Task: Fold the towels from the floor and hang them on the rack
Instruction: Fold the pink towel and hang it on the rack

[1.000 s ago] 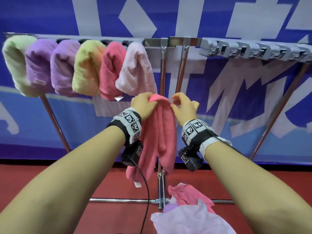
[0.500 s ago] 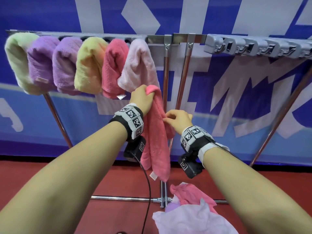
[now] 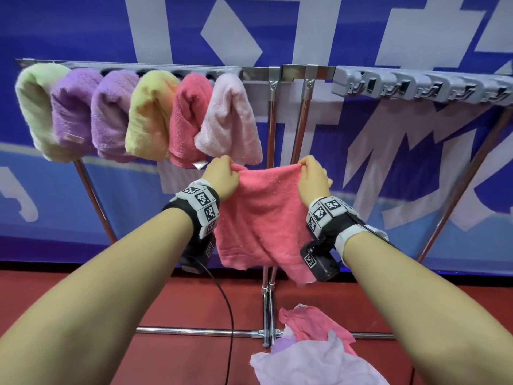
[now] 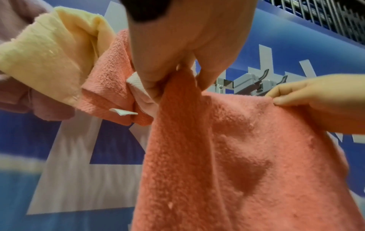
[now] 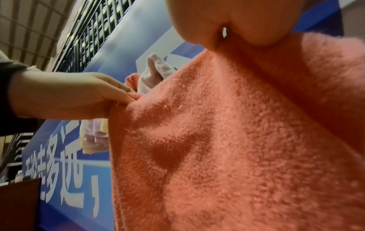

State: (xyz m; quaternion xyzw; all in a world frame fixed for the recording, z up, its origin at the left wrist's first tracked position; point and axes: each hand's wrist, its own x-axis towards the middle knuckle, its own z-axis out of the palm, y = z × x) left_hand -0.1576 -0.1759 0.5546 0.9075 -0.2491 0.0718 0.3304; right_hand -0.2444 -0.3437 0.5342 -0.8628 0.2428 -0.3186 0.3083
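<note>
A pink towel (image 3: 261, 218) hangs spread between my hands in front of the rack (image 3: 177, 72). My left hand (image 3: 222, 176) pinches its top left corner, and my right hand (image 3: 312, 177) pinches the top right corner. The left wrist view shows the left hand (image 4: 171, 75) bunching the pink towel (image 4: 237, 156) at its corner, with the right hand (image 4: 308, 100) across from it. In the right wrist view the pink towel (image 5: 227, 140) fills the frame under my right hand (image 5: 227, 36). Several folded towels (image 3: 147, 115) hang on the rack's left half.
Grey hooks (image 3: 416, 86) line the rack's right half, bare. Loose pink and pale lilac towels (image 3: 313, 351) lie on the red floor by the rack's base bar (image 3: 194, 331). A blue banner (image 3: 361, 37) stands behind. A black cable (image 3: 227, 315) dangles from my left wrist.
The towel hung bunched from my left hand half a second ago. My right hand took the other top corner and pulled right, and the towel is now spread flat between both hands.
</note>
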